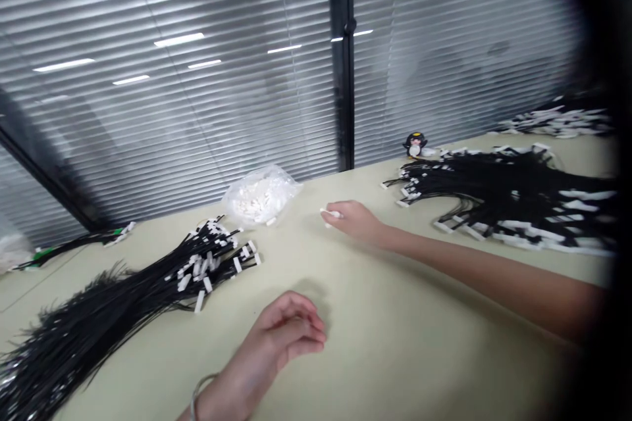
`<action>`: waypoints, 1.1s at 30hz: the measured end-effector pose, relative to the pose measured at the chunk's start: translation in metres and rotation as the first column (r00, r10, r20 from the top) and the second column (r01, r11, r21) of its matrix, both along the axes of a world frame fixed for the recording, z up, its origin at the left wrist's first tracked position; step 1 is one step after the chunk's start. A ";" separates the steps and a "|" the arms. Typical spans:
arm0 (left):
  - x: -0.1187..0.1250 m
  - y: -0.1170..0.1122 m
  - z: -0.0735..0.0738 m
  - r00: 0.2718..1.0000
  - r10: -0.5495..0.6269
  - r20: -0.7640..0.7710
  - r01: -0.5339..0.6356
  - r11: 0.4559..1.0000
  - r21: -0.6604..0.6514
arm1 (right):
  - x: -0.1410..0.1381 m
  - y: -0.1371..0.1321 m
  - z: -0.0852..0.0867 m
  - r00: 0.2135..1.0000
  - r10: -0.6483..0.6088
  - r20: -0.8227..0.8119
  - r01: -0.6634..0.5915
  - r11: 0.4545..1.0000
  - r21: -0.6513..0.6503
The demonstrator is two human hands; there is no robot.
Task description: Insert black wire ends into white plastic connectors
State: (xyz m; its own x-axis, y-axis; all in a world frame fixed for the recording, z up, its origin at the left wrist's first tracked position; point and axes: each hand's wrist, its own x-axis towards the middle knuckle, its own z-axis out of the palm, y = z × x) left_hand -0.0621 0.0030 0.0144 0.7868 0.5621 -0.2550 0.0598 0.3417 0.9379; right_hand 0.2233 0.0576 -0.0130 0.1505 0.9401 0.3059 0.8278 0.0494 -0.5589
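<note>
My right hand [354,221] reaches out over the pale green table [395,342], fingers pinched on a small white connector [330,214]. It lies just right of a clear plastic bag of white connectors [260,196]. My left hand [289,330] rests on the table nearer to me, fingers curled loosely with nothing seen in them, a thin bangle on the wrist. A bundle of black wires with white connector ends [123,296] lies to the left of that hand.
A large heap of black wires with white ends [508,191] covers the right side, with another pile [557,120] behind it. A small penguin figure [415,144] stands by the blinds. More wires with green ends [74,242] lie far left.
</note>
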 end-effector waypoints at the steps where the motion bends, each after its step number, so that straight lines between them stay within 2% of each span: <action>1: 0.000 0.000 0.001 1.000 0.009 -0.016 -0.009 1.000 -0.005 | 0.010 -0.013 -0.004 0.999 -0.005 0.037 0.005 1.000 -0.004; 5: 0.001 0.000 0.004 0.998 0.031 -0.059 -0.031 0.999 -0.011 | 0.031 -0.047 -0.020 0.987 -0.002 0.159 0.006 1.000 -0.024; 9: 0.004 0.005 -0.003 0.989 0.078 -0.128 -0.074 0.997 0.034 | 0.029 -0.055 -0.026 0.970 0.034 0.239 -0.034 0.999 -0.006; 11: 0.003 0.012 -0.009 0.983 0.137 -0.124 -0.116 0.980 0.163 | 0.026 -0.055 -0.027 0.964 0.050 0.260 -0.048 0.999 -0.011; 12: 0.001 0.016 -0.012 0.980 0.162 -0.115 -0.126 0.955 0.270 | 0.025 -0.056 -0.028 0.962 0.052 0.267 -0.049 0.999 -0.016; 13: -0.003 0.021 -0.015 0.978 0.179 -0.106 -0.121 0.903 0.413 | 0.025 -0.056 -0.028 0.961 0.047 0.272 -0.044 0.999 -0.019; 14: -0.008 0.028 -0.017 0.975 0.204 -0.090 -0.114 0.801 0.587 | 0.025 -0.057 -0.028 0.960 0.037 0.277 -0.033 0.999 -0.020; 15: -0.014 0.034 -0.017 0.962 0.261 -0.076 -0.119 0.655 0.746 | 0.025 -0.057 -0.029 0.959 0.024 0.282 -0.019 1.000 -0.020; 16: -0.020 0.042 -0.017 0.939 0.338 -0.056 -0.120 0.476 0.871 | 0.025 -0.058 -0.029 0.958 0.008 0.288 -0.003 1.000 -0.018; 17: -0.026 0.050 -0.016 0.911 0.409 -0.046 -0.078 0.281 0.957 | 0.025 -0.058 -0.029 0.956 -0.005 0.293 0.010 1.000 -0.017; 18: -0.032 0.057 -0.015 0.896 0.442 -0.044 -0.010 0.119 0.993 | 0.024 -0.058 -0.030 0.955 -0.017 0.296 0.023 1.000 -0.017; 19: -0.037 0.065 -0.013 0.877 0.481 0.002 0.009 -0.021 1.000 | 0.024 -0.058 -0.030 0.954 -0.026 0.298 0.033 0.999 -0.018; 20: -0.042 0.071 -0.011 0.856 0.514 0.055 0.014 -0.130 0.991 | 0.024 -0.057 -0.031 0.954 -0.034 0.299 0.042 0.999 -0.019; 21: -0.045 0.077 -0.008 0.834 0.543 0.100 0.021 -0.212 0.977 | 0.023 -0.056 -0.032 0.954 -0.040 0.299 0.048 0.999 -0.021; 23: -0.051 0.086 -0.003 0.767 0.618 0.171 0.062 -0.336 0.940 | 0.022 -0.054 -0.034 0.954 -0.043 0.296 0.053 0.998 -0.026; 24: -0.053 0.089 0.000 0.709 0.681 0.184 0.106 -0.360 0.927 | 0.022 -0.053 -0.035 0.954 -0.041 0.296 0.052 0.998 -0.029; 25: -0.055 0.092 0.002 0.634 0.753 0.174 0.166 -0.353 0.921 | 0.022 -0.052 -0.036 0.955 -0.037 0.295 0.049 0.998 -0.031; 27: -0.062 0.098 0.009 0.456 0.878 0.147 0.263 -0.291 0.920 | 0.022 -0.050 -0.038 0.955 -0.025 0.295 0.037 0.999 -0.036; 29: -0.071 0.107 0.017 0.322 0.941 0.103 0.332 -0.214 0.919 | 0.021 -0.049 -0.039 0.955 -0.012 0.296 0.024 0.999 -0.038; 31: -0.080 0.119 0.026 0.263 0.962 0.076 0.360 -0.172 0.917 | 0.021 -0.049 -0.039 0.955 0.004 0.297 0.008 0.999 -0.040; 33: -0.088 0.132 0.037 0.214 0.973 0.090 0.363 -0.165 0.917 | 0.020 -0.048 -0.038 0.955 0.018 0.297 -0.006 0.999 -0.040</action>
State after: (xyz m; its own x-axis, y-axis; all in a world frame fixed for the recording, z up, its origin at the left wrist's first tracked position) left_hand -0.1497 0.1349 0.0515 0.1414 0.7146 0.6851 0.9874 -0.1517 -0.0456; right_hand 0.2437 0.0093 -0.0509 0.0467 0.9532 0.2986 0.9563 0.0438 -0.2892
